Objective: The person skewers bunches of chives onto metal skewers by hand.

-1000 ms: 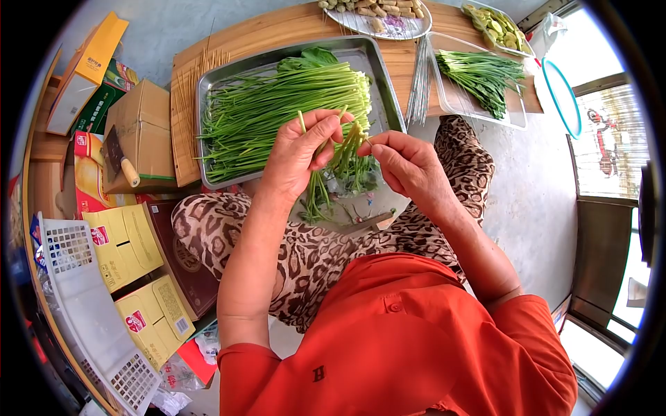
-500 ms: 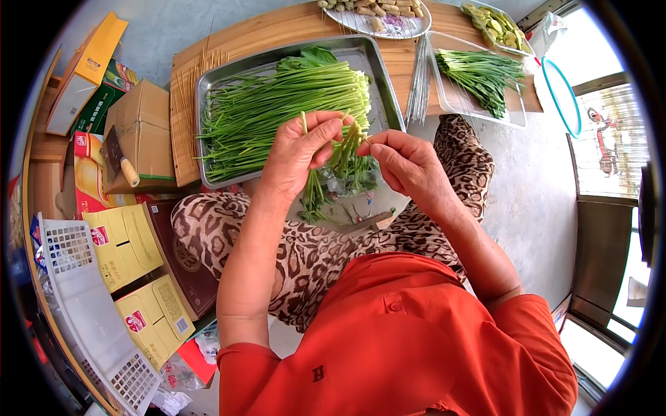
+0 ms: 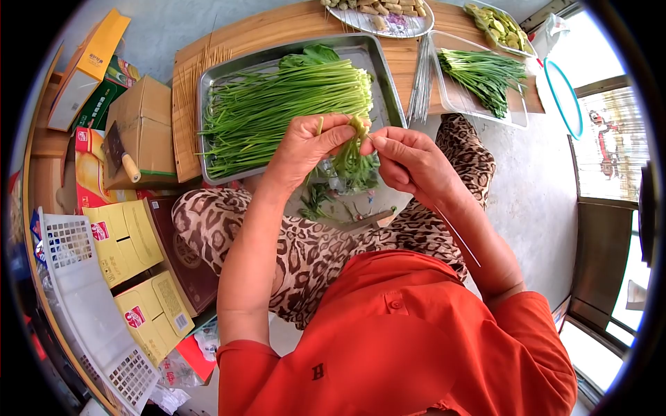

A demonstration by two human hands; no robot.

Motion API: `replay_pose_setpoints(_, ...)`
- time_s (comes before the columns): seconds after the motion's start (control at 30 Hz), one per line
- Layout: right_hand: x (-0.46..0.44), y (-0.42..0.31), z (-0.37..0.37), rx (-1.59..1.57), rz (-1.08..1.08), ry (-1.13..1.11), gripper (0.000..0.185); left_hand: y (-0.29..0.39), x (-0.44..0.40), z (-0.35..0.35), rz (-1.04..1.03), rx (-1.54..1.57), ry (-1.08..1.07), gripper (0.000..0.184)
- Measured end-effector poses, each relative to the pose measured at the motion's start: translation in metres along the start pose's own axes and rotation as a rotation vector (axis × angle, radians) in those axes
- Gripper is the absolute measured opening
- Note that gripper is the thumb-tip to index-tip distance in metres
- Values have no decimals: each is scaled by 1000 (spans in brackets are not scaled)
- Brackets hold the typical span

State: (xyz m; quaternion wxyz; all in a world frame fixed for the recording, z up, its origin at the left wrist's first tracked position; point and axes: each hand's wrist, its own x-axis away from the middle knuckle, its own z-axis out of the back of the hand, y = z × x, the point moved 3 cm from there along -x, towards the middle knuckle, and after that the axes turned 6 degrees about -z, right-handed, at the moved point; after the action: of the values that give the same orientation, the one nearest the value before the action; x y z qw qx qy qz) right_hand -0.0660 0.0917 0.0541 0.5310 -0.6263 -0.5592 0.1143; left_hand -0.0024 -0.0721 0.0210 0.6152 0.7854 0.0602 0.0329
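Note:
My left hand is closed on a small bunch of leafy greens, pinching its pale stems between thumb and fingers; green leaves hang beneath. My right hand grips a thin metal skewer, whose long end sticks out behind the wrist. Its front end meets the bunch at the fingertips; how deep it goes, I cannot make out. Just beyond both hands, a metal tray holds a thick layer of long green stalks. Below the hands lie loose leaf scraps and a knife.
On the wooden table are bundled metal skewers, a clear tub of greens, a plate of pieces and a dish of slices. Cartons, a cleaver and a white plastic basket stand at left.
My right hand has turned slightly, and the skewer's long end now shows behind it. The bunch in my left hand is gathered higher, with its pale stems folded at the fingertips.

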Motion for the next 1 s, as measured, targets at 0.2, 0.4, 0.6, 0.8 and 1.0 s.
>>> replay_pose_setpoints(0.2, 20, -7, 5, 219, -20, 51, 24, 6, 2, 3, -11, -65, 33, 23)
replay_pose_setpoints(0.4, 15, 0, 3, 267, 48, 109, 23, 7, 4, -12, -5, -84, -40, 18)
replay_pose_setpoints(0.6, 3, 1, 16, 197, 32, 164, 22, -9, -3, -9, -261, -275, 47, 18)
replay_pose_setpoints(0.8, -7, 5, 10, 111, 130, 237, 20, 10, 6, -18, -446, -1358, 340, 15)
replay_pose_setpoints(1.0, -21, 18, 2, 61, 162, 243, 16, 13, 7, -35, -365, -1557, 257, 27)
